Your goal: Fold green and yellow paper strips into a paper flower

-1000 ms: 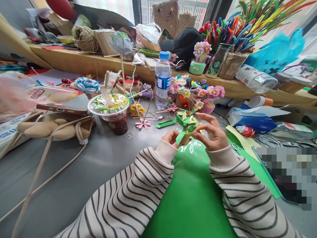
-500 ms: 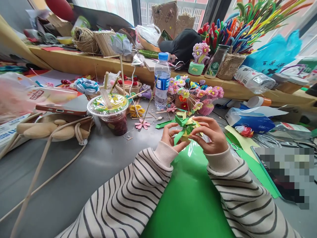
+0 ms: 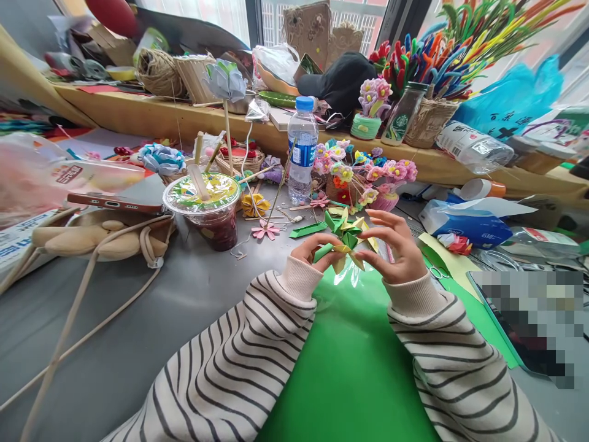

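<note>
A folded paper flower (image 3: 347,234) with green and yellow pointed petals is held up between my hands, above the green sheet (image 3: 359,362). My left hand (image 3: 309,252) pinches its left side, around a green petal. At the right edge, my right hand (image 3: 398,245) grips it between thumb and forefinger, its other fingers raised apart. The fingers partly cover the flower's outer petals. Just behind my left hand lies a green folded paper strip (image 3: 307,230).
A lidded drink cup (image 3: 205,215) stands left of my hands, and a water bottle (image 3: 301,153) stands behind them. Pink paper flower (image 3: 265,229) on the table. To the right are scissors (image 3: 437,272), a blue tissue pack (image 3: 469,221) and a tablet-like device (image 3: 519,325).
My hands have moved slightly apart and the paper flower has turned, showing more yellow petals at its front. My right fingers have spread wider.
</note>
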Action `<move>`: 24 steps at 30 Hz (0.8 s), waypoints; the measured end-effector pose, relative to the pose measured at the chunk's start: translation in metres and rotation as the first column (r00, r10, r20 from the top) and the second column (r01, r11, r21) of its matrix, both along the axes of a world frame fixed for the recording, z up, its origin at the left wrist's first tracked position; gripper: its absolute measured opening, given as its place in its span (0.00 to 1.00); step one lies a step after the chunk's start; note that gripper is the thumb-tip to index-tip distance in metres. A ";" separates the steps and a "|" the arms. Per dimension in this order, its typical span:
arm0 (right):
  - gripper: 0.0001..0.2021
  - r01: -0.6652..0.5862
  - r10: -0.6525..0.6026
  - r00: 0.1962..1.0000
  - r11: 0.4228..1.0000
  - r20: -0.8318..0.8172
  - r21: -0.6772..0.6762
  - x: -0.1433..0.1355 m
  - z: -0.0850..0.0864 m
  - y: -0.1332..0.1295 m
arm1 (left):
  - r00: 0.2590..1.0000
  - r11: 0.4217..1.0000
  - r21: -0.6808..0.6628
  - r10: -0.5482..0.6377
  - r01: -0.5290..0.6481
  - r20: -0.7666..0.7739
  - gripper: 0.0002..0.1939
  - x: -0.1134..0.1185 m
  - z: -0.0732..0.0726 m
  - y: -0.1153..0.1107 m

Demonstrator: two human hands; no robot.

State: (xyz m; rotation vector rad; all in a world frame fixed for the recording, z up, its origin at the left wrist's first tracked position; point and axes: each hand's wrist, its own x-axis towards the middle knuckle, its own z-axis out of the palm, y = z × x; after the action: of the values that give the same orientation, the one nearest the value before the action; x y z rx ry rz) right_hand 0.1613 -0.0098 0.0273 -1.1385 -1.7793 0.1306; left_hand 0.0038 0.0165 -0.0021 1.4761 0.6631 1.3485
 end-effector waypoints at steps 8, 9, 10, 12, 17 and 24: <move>0.08 -0.081 0.077 0.997 0.987 -0.029 -0.139 -0.002 -0.005 0.002 | 0.999 0.997 -0.080 -0.023 0.021 -0.028 0.04 -0.002 -0.004 0.003; 0.07 -0.083 0.074 0.995 0.986 -0.071 -0.141 -0.003 -0.007 0.002 | 0.999 0.995 -0.093 -0.023 0.021 -0.022 0.04 -0.002 -0.004 0.003; 0.06 -0.088 0.069 0.989 0.984 -0.128 -0.152 -0.004 -0.008 0.002 | 1.000 0.993 -0.114 -0.027 0.026 -0.010 0.04 -0.002 -0.003 0.002; 0.06 -0.125 0.073 0.963 0.973 -0.259 -0.192 -0.006 -0.011 0.002 | 0.999 0.986 -0.164 -0.041 0.044 0.022 0.04 -0.002 -0.001 0.001; 0.06 -0.180 0.055 0.931 0.928 -0.360 -0.325 -0.009 -0.013 0.000 | 0.998 0.985 -0.172 -0.033 0.024 -0.051 0.05 -0.001 -0.003 0.001; 0.11 -0.126 -0.013 0.943 0.910 -0.331 -0.395 -0.016 -0.009 -0.003 | 0.979 0.997 -0.073 0.025 -0.041 -0.202 0.06 -0.001 -0.015 0.006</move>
State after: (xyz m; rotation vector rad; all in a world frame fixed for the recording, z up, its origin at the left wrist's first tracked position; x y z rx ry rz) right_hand 0.1455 -0.0133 0.0185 -1.2709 -1.5206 0.7220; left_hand 0.0025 0.0220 -0.0173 1.5577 0.8621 1.1949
